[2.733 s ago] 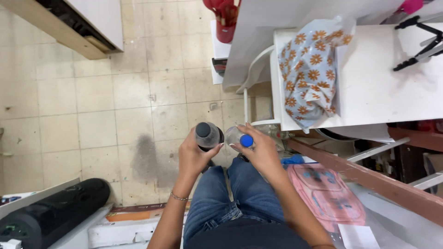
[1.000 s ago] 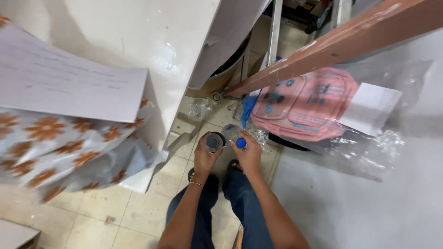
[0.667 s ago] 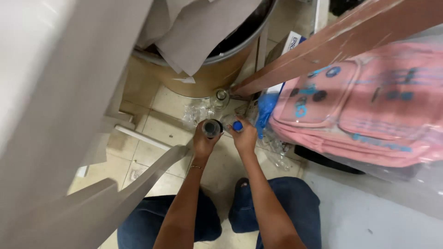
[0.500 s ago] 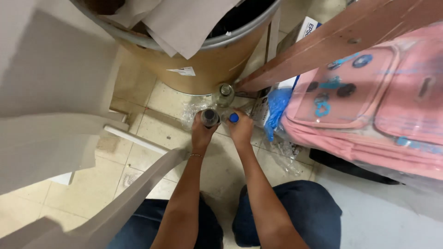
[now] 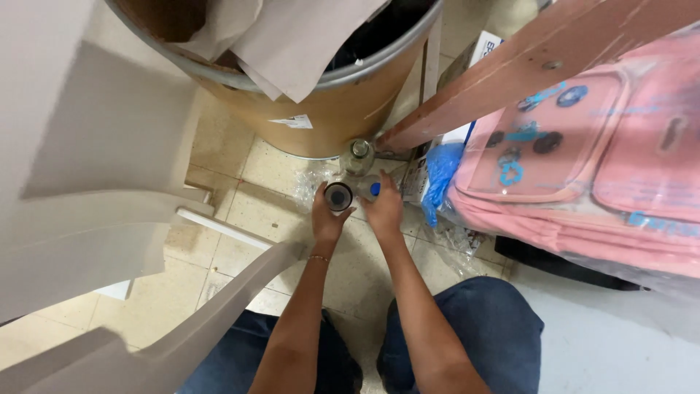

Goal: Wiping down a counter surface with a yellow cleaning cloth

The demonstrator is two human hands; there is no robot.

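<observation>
1. We have lowered both bottles from lap height to the tiled floor [image 5: 240, 219], beside the brown cardboard drum [image 5: 321, 109].
2. Our left hand [image 5: 328, 219] grasps the open dark-rimmed clear bottle [image 5: 338, 196].
3. Our right hand [image 5: 384, 211] grasps the blue-capped clear plastic bottle [image 5: 372, 189].
4. A third clear bottle [image 5: 357, 155] stands just beyond; ours now join it.

Both hands, the left hand [image 5: 328, 219] and right hand [image 5: 384, 213], have carried their bottles lower, toward the clear bottle [image 5: 357, 157] at the frame's upper middle.

Bare forearms without sleeves, a thin bracelet [image 5: 318, 257] on the left wrist, and blue denim jeans [image 5: 467, 332].
</observation>
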